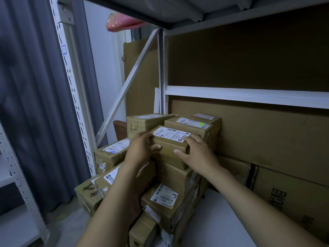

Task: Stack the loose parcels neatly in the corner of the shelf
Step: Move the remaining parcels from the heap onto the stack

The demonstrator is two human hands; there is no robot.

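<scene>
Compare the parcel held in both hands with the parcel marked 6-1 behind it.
The held parcel is gripped at its ends by the left hand and right hand; no hand grips the 6-1 parcel. The 6-1 parcel has handwriting on its front; the held parcel's front shows none. The held parcel lies nearer; the 6-1 parcel sits behind, to the left. Both are brown cardboard with white top labels.

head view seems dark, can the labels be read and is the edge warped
Head view: dim, bluish light; the label on the parcel gripped by the left hand and right hand is bright, its small print unreadable; the shelf upright bows from wide-angle distortion; the curtain looks soft.
</scene>
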